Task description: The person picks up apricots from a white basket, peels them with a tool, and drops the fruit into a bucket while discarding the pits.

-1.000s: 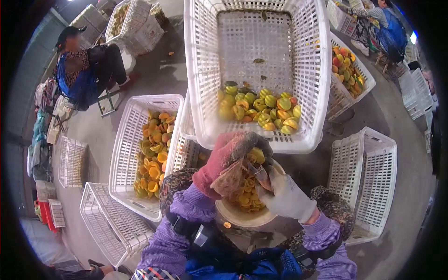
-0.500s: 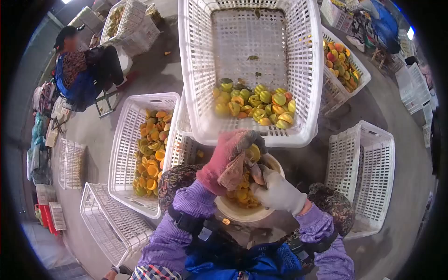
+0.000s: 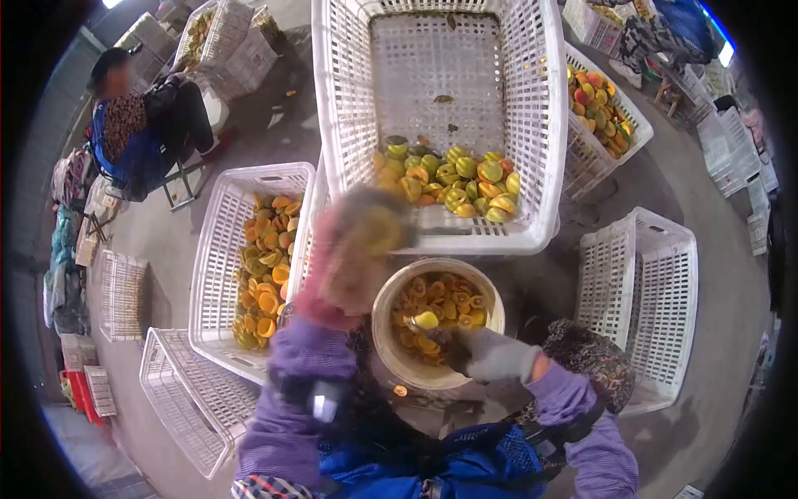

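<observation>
Concrete floor (image 3: 158,237) runs under everything, crowded with white slatted crates. Straight ahead, a big crate (image 3: 332,125) is tipped toward the person, and whole green and orange fruit (image 3: 449,179) is heaped at its near end. Just below its rim a pale bucket (image 3: 378,309) sits in front of the person's lap, partly filled with cut yellow halves (image 3: 445,298).

The left hand (image 3: 353,254), in a pink glove, is raised between the bucket and the big crate and smeared by motion. It appears closed on a yellowish fruit (image 3: 378,229) at its fingertips. The right hand (image 3: 490,355), in a white glove, rests at the bucket's near rim with its dark fingertips (image 3: 453,339) curled narrowly over the halves. Whether they grip anything is too small to tell. A single green-yellow piece (image 3: 426,319) lies just beside those fingertips.

To the left, a long crate (image 3: 208,274) holds orange halves (image 3: 262,274). On the right, another crate (image 3: 640,291) stands apart. Farther up on the right, a further crate (image 3: 636,141) carries mixed fruit. Another person (image 3: 133,133) sits at the upper left, well apart
</observation>
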The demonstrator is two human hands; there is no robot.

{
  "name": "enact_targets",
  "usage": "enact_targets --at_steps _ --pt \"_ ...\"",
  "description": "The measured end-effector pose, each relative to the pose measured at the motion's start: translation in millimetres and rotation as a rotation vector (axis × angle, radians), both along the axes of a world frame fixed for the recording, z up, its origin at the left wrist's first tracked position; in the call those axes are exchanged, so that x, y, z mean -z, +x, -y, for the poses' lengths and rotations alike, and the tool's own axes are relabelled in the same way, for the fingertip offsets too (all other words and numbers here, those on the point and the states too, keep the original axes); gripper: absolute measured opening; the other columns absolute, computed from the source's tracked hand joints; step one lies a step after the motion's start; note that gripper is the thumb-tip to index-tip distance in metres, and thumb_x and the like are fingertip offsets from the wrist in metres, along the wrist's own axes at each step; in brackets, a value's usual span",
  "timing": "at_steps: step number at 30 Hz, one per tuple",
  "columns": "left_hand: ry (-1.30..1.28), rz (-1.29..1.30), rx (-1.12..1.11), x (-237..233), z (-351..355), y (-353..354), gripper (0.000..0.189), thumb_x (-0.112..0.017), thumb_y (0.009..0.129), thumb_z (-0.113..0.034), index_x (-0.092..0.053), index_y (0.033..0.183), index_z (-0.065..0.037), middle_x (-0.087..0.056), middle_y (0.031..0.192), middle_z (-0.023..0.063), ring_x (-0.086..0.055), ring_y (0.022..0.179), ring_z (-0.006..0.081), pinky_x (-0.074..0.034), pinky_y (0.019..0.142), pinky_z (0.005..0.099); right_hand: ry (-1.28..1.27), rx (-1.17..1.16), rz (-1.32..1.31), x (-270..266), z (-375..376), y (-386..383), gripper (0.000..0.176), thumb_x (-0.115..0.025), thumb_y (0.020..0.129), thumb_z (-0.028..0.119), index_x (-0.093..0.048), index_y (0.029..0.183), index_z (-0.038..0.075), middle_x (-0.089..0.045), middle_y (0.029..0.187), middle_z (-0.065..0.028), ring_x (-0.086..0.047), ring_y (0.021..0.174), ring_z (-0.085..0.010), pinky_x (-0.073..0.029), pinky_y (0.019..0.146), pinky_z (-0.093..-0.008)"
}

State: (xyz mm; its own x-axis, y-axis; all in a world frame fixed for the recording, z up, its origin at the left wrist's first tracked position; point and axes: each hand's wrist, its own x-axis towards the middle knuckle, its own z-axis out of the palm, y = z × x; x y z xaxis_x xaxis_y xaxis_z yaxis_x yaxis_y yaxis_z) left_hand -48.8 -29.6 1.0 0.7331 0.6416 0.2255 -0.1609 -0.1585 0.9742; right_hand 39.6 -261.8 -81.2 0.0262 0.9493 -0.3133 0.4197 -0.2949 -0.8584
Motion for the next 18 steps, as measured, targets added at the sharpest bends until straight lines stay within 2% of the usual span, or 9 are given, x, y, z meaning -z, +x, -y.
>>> enact_targets --at_steps 1,3,4,5,8,10,12,14,18 --pt "-0.277 0.221 -0.043 -11 -8 -12 0.02 -0.065 0.087 -0.014 -0.064 0.101 0.002 -0.064 0.089 0.009 -0.064 0.081 0.0208 -0.055 0.075 0.0333 -0.109 -0.043 0.221 -11 -1 -5 0.023 -0.054 0.088 0.018 -0.061 0.106 0.005 -0.07 0.09 -0.0163 -0.07 0.081 -0.0293 -0.051 0.056 -0.0411" --pt "-0.162 0.06 -0.054 -9 -53 -68 0.029 -0.058 0.095 -0.018 -0.058 0.119 -0.002 -0.06 0.121 0.0148 -0.061 0.108 0.025 -0.053 0.092 0.0386 -0.282 -0.164 0.544 0 3 -14 0.023 -0.053 0.089 0.018 -0.062 0.107 0.007 -0.071 0.087 -0.0117 -0.07 0.079 -0.0266 -0.051 0.055 -0.0417" --pt "-0.396 -0.166 -0.157 -23 -70 -81 0.026 -0.062 0.093 -0.018 -0.062 0.113 -0.002 -0.059 0.122 0.0143 -0.061 0.108 0.0258 -0.052 0.092 0.0383 -0.365 -0.218 0.706 9 6 -19 0.024 -0.052 0.089 0.017 -0.062 0.108 0.007 -0.072 0.086 -0.0093 -0.07 0.078 -0.0252 -0.051 0.055 -0.042" --pt "-0.292 -0.329 -0.185 -7 -95 -102 0.027 -0.066 0.088 -0.015 -0.065 0.111 -0.003 -0.06 0.12 0.0137 -0.06 0.11 0.0274 -0.05 0.092 0.039 -0.328 -0.237 0.815 20 15 -25 0.025 -0.049 0.091 0.017 -0.063 0.109 0.01 -0.072 0.082 -0.0056 -0.07 0.075 -0.0236 -0.052 0.054 -0.0428" --pt "1.164 -0.877 -0.329 -18 -81 -91 0.036 -0.071 0.081 -0.018 -0.064 0.113 -0.002 -0.062 0.116 0.0158 -0.061 0.104 0.0318 -0.05 0.092 0.0379 -0.342 -0.262 0.836 22 16 -26 0.024 -0.048 0.091 0.017 -0.064 0.108 0.01 -0.071 0.078 -0.0065 -0.07 0.07 -0.0238 -0.051 0.053 -0.0417" --pt "0.857 -0.647 -0.163 -8 -75 -48 0.039 -0.072 0.079 -0.018 -0.065 0.115 -0.005 -0.06 0.121 0.017 -0.058 0.111 0.0353 -0.047 0.097 0.0394 -0.375 -0.194 0.83 25 15 -22 0.023 -0.048 0.091 0.017 -0.064 0.105 0.009 -0.072 0.078 -0.0067 -0.07 0.07 -0.0241 -0.052 0.054 -0.0414" --pt "0.302 -0.707 0.16 -27 -41 16 0.037 -0.067 0.088 -0.016 -0.061 0.12 0.002 -0.061 0.119 0.0151 -0.058 0.11 0.0214 -0.046 0.095 0.0327 -0.42 -0.156 0.779 26 11 -18 0.022 -0.048 0.091 0.017 -0.064 0.104 0.009 -0.072 0.078 -0.0064 -0.07 0.07 -0.0249 -0.051 0.054 -0.0411" --pt "0.324 -0.759 0.365 23 -41 79 0.04 -0.065 0.09 -0.023 -0.061 0.122 0.001 -0.065 0.112 0.0141 -0.059 0.106 0.0185 -0.046 0.093 0.0295 -0.303 -0.071 0.832 27 6 -15 0.022 -0.048 0.09 0.017 -0.066 0.1 0.009 -0.072 0.078 -0.0067 -0.07 0.071 -0.0258 -0.051 0.054 -0.0394" --pt "0.952 -0.817 0.345 132 -41 150 0.051 -0.06 0.086 -0.037 -0.059 0.127 -0.008 -0.062 0.118 0.0223 -0.059 0.112 0.0356 -0.047 0.097 0.0404 -0.343 -0.084 0.786 22 6 -8 0.022 -0.05 0.088 0.016 -0.069 0.097 0.011 -0.072 0.083 -0.0059 -0.07 0.074 -0.0243 -0.052 0.054 -0.0383"
